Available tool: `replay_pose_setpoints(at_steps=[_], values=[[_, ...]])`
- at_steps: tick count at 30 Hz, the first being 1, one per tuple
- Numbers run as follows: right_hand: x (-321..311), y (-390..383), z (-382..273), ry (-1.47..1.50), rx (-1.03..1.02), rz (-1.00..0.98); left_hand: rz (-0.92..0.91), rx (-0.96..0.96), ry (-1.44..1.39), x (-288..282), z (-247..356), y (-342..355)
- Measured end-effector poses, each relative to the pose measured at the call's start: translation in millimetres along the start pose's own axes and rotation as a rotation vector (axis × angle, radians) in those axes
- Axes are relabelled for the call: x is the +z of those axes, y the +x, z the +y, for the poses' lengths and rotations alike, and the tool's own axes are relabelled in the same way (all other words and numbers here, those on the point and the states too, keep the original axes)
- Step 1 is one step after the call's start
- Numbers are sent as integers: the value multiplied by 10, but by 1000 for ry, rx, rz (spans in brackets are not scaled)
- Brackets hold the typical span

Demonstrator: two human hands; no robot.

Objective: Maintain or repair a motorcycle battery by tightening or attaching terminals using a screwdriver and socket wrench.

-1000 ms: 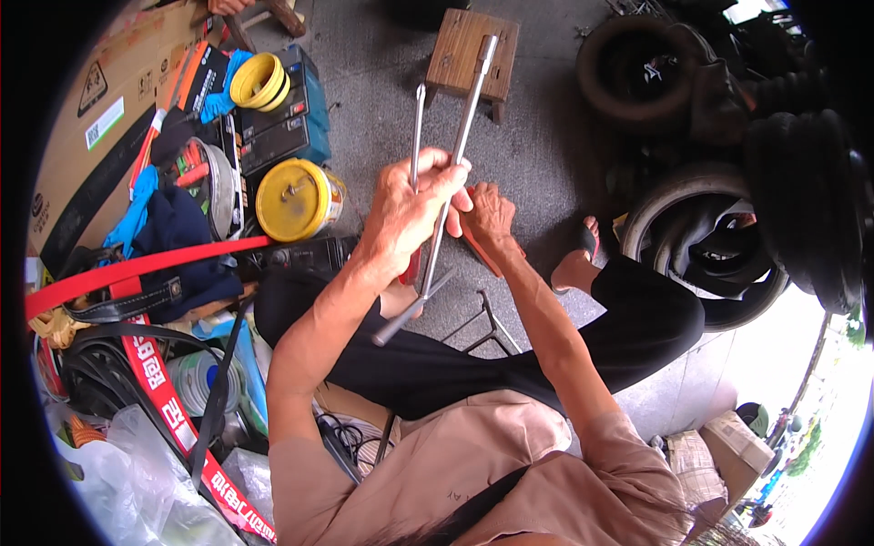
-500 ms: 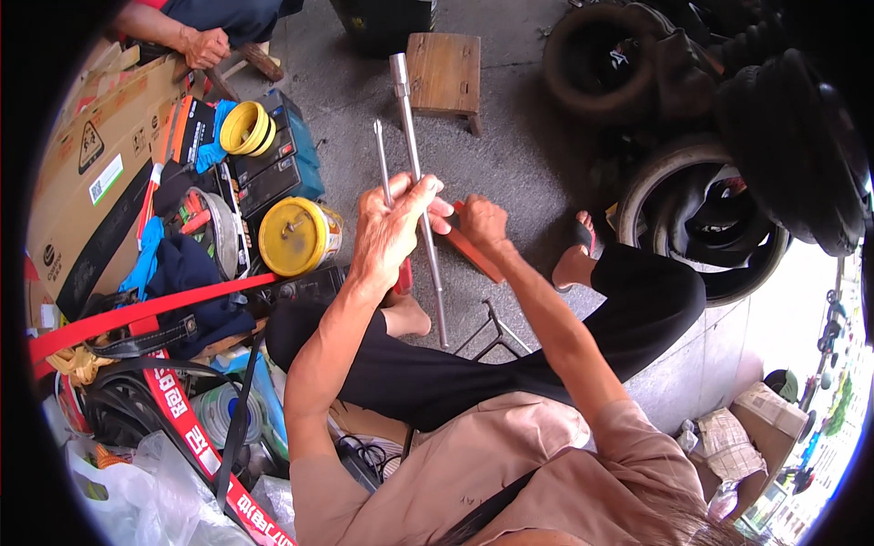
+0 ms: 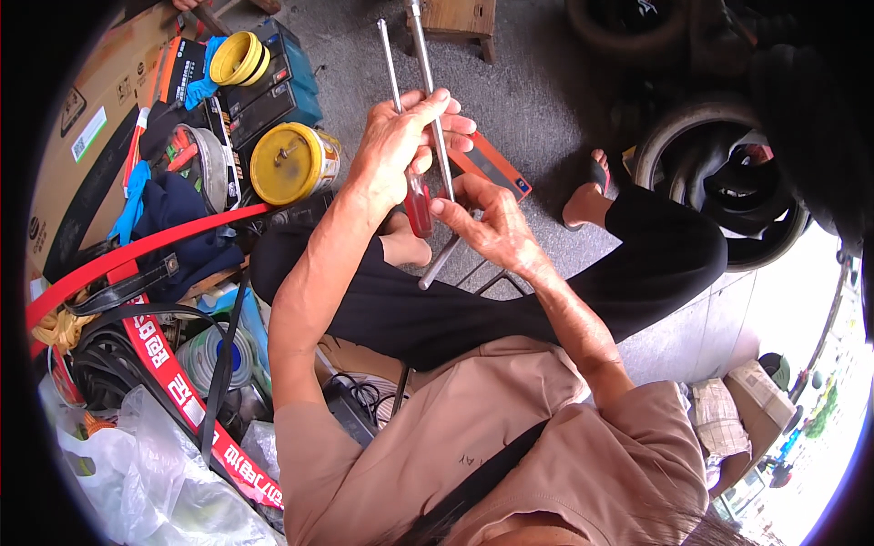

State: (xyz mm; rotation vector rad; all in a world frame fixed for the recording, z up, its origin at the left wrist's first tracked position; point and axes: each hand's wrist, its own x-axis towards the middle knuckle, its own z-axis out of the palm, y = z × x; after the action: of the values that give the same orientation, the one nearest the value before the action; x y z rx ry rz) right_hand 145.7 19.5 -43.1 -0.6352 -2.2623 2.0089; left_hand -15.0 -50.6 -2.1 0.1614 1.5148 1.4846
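Holding 2 long metal rods upright over the lap: left hand closed around both rods near their middle, fingers wrapped from the left side, with a red-handled screwdriver hanging just below the palm, seemingly pinned in the same grip. Right hand sits just below and to the right, fingers narrowly pinched at the thicker rod where it leaves the left fist; its lower end slants down toward the knee. Whether the right fingertips grip the rod or the screwdriver handle cannot be told. Risk, judged: the left hand carries 3 items at once, so any loosening could let the thinner rod or the screwdriver slide down onto the black trousers or the concrete floor; the long free ends above the fist would lever against a weak grip. Surroundings: an orange flat tool behind the hands, touching neither rod as far as visible; a yellow round tin to the left, well apart; a smaller yellow spool on a dark case farther up; a red strap and clear plastic bags at lower left; a wooden stool at top; tyres to the right.
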Motion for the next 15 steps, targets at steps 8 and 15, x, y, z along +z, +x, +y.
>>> replay_pose_setpoints(at_steps=[8, 15], values=[[190, -78, 77, -296, -260, 329, 99, -196, -350, -160, -282, 103], [124, -107, -44, -449, -305, 212, 230, -130, -344, 12, -282, 50]])
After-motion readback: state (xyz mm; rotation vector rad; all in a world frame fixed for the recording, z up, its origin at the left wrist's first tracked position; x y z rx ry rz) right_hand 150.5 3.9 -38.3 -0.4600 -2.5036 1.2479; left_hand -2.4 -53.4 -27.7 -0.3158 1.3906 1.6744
